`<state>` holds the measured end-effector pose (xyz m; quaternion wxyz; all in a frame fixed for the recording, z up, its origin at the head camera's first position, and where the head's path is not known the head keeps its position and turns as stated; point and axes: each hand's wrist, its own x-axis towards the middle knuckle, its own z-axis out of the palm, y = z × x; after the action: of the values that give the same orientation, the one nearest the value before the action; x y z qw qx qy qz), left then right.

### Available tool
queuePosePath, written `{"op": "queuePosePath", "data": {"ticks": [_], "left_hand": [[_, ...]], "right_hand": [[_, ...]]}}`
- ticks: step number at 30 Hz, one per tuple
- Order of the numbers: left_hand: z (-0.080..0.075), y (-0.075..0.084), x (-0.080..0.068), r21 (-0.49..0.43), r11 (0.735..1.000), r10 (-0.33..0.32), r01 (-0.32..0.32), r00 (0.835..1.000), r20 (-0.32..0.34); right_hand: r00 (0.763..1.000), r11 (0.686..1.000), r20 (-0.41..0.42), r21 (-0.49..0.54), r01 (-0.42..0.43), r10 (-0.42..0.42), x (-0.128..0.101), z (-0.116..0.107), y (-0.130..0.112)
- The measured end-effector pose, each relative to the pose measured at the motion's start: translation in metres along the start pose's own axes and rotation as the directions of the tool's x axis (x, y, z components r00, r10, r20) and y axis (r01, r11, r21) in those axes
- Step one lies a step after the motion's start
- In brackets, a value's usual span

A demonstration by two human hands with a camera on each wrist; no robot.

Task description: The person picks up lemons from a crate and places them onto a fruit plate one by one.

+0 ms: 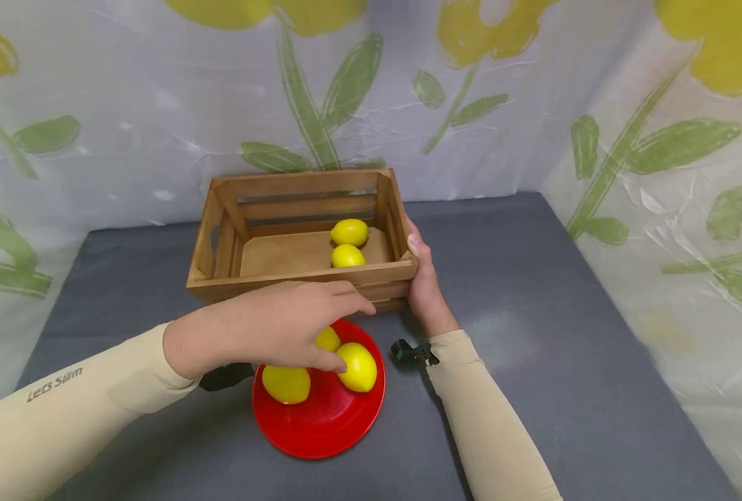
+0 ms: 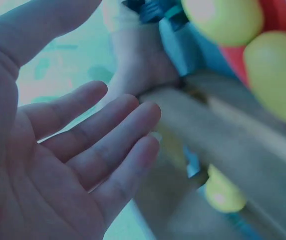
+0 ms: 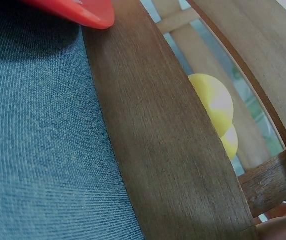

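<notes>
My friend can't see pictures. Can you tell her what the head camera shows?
A left hand reaches over three lemons on a red plate. The right hand holds a wooden crate containing two more lemons.

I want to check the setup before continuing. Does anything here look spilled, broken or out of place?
Nothing stands out. The crate sits upright with two lemons inside, three more lie on the red plate, and nothing is spilled on the table.
</notes>
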<state>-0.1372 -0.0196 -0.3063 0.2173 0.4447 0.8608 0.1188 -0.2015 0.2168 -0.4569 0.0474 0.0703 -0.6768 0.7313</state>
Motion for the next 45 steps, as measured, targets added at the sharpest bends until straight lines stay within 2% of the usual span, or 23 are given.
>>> {"op": "queuePosePath", "data": {"ticks": [6, 11, 14, 18, 21, 25, 29, 34, 39, 45], "left_hand": [[-0.03, 0.005, -0.002, 0.009, 0.999, 0.043, -0.042, 0.998, -0.039], [-0.056, 0.002, -0.001, 0.054, 0.998, 0.043, -0.037, 0.993, -0.108], [-0.07, -0.004, 0.003, 0.097, 0.995, 0.044, -0.03, 0.988, -0.148], [-0.083, -0.015, 0.01, 0.1, 0.995, 0.034, -0.016, 0.983, -0.179], [-0.09, -0.025, 0.017, 0.079, 0.997, 0.012, 0.002, 0.984, -0.18], [-0.098, -0.036, 0.027, 0.096, 0.995, -0.02, 0.036, 0.987, -0.157], [-0.105, -0.046, 0.041, 0.122, 0.991, -0.034, 0.048, 0.993, -0.113], [-0.107, -0.06, 0.058, 0.1, 0.993, -0.054, 0.06, 0.997, -0.06], [-0.097, -0.072, 0.074, 0.09, 0.993, -0.075, 0.075, 0.997, -0.006], [-0.081, -0.08, 0.086, 0.119, 0.992, -0.051, 0.048, 0.998, 0.02]], "right_hand": [[1.0, 0.999, -0.015, 0.04, -0.016, 0.017, -0.003, -0.002, 0.004], [1.0, 1.0, -0.017, 0.025, -0.018, 0.019, -0.002, -0.001, 0.002], [1.0, 1.0, -0.006, -0.016, -0.025, 0.025, 0.0, -0.001, -0.001], [1.0, 0.999, 0.004, -0.037, -0.025, 0.025, 0.001, -0.001, -0.004], [0.999, 0.999, 0.005, -0.04, -0.038, 0.038, 0.001, -0.001, -0.003], [0.999, 0.998, 0.014, -0.047, -0.032, 0.032, 0.001, -0.001, -0.003], [1.0, 0.998, 0.004, -0.052, -0.024, 0.024, -0.001, -0.002, -0.002], [0.999, 0.999, -0.008, -0.025, -0.033, 0.032, -0.006, -0.001, -0.002], [0.999, 0.999, -0.007, -0.029, -0.038, 0.038, -0.008, 0.002, -0.004], [0.999, 0.997, 0.002, -0.047, -0.054, 0.054, -0.01, 0.004, -0.005]]}}
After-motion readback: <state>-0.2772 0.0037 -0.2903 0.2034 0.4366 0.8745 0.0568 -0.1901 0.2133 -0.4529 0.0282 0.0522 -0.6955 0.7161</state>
